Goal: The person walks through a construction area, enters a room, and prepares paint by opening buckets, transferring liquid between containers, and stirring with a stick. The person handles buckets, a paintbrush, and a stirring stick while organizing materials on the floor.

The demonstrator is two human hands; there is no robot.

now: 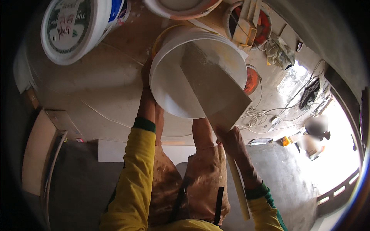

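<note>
A white bucket (158, 90) is in front of me, its open mouth facing up toward me and its inner wall smeared. My left hand (147, 73) grips the bucket's outer left side; its fingers are mostly hidden behind the wall. A flat, grey-brown board (221, 90) slants into the bucket, one end down inside and the near end out over the rim. My right hand (228, 136) is closed on the board's near end, its fingers partly covered. Below that hand runs a pale pole (238, 188); whether the hand also holds it is unclear.
A lidded white pail (48, 46) is at the far left, and another tub (181, 14) stands beyond the bucket. Farther right are a red-lined container (264, 32), an orange bowl (251, 80) and tangled cables (258, 117). Boards (38, 154) lean at left; a blurred person (314, 134) is at right.
</note>
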